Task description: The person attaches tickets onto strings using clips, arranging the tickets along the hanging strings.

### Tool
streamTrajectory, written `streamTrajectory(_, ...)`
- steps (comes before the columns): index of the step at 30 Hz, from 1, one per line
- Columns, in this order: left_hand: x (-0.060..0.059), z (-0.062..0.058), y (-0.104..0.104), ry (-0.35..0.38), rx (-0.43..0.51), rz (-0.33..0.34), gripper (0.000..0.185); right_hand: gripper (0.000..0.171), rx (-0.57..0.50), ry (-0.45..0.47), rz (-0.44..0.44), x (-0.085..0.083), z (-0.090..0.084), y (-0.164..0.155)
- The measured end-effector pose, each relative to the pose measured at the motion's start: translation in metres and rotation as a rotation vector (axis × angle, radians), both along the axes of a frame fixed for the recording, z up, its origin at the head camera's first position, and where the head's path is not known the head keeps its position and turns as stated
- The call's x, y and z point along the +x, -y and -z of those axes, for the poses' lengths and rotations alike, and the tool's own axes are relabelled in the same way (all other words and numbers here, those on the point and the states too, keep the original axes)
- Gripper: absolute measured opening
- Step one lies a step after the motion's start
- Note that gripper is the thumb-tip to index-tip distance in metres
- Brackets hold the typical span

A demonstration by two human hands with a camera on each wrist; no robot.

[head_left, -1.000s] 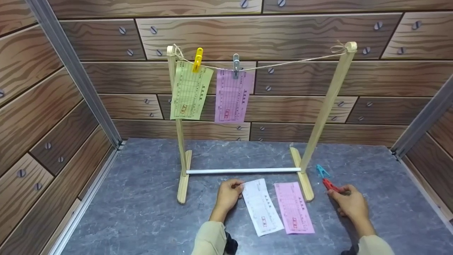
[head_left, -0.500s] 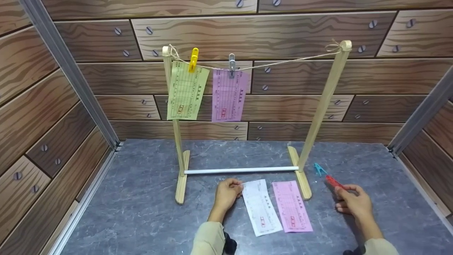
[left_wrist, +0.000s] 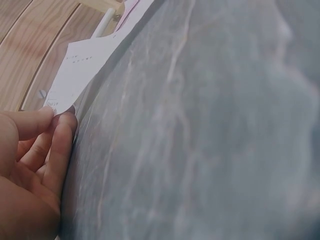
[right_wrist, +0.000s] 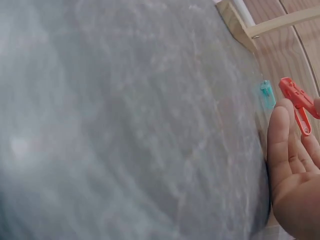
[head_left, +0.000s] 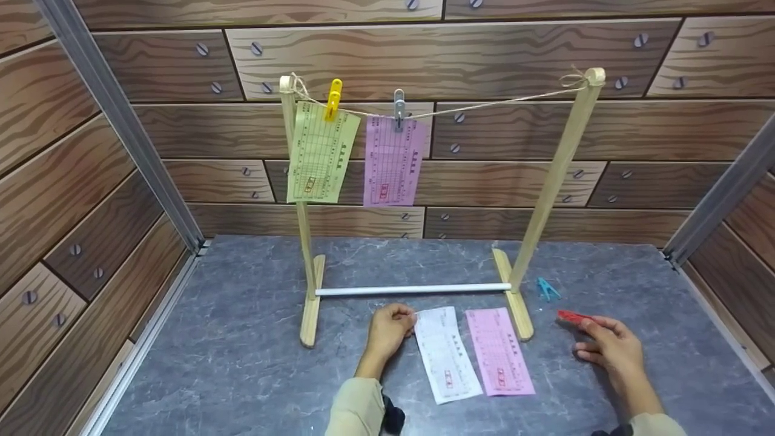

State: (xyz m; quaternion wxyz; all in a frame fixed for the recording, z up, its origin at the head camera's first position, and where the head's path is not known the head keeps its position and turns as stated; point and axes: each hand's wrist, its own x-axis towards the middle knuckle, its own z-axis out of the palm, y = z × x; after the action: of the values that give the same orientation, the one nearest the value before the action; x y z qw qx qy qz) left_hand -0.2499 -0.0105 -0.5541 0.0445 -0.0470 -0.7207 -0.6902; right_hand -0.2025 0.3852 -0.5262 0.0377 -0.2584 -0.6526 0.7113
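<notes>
From the head camera: the left hand (head_left: 390, 330) sits on the grey bench (head_left: 242, 363), its fingers curled and pinching the top corner of the white slip (head_left: 447, 354), which lies flat just right of it. A pink slip (head_left: 499, 351) lies alongside, touching the foot of the wooden rack (head_left: 554, 175). Over on the right, the right hand (head_left: 608, 350) grips the red clothespin (head_left: 572, 317) at its fingertips, the peg pointing left, just above the bench. A teal clothespin (head_left: 548, 289) rests on the bench between it and the rack's right foot. Up on the string (head_left: 484, 108), a yellow peg (head_left: 333, 100) holds a green slip (head_left: 319, 154) and a grey peg (head_left: 399, 109) holds another pink slip (head_left: 392, 160).

Left wrist camera now: thumb and fingers (left_wrist: 60, 145) close on the white slip's (left_wrist: 82, 70) corner, the paper lifted slightly off the bench (left_wrist: 200, 150).

Right wrist camera: the red clothespin (right_wrist: 298, 102) is held at the fingers' (right_wrist: 279, 135) tips, though how the thumb sits on it falls off the edge. The teal clothespin (right_wrist: 267, 94) lies near it on the bench (right_wrist: 125, 125).
</notes>
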Motion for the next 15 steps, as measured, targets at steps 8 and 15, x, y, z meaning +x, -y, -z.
streamTrajectory(8, 0.000, 0.000, 0.001, 0.019, 0.035, 0.025, 0.006, 0.021, -0.277, -0.131, 0.025, 0.000, -0.015, 0.003)
streamTrajectory(15, -0.001, 0.002, 0.001, 0.017, 0.052, 0.029, 0.006, 0.008, -0.425, -0.318, -0.117, -0.001, -0.029, 0.010)
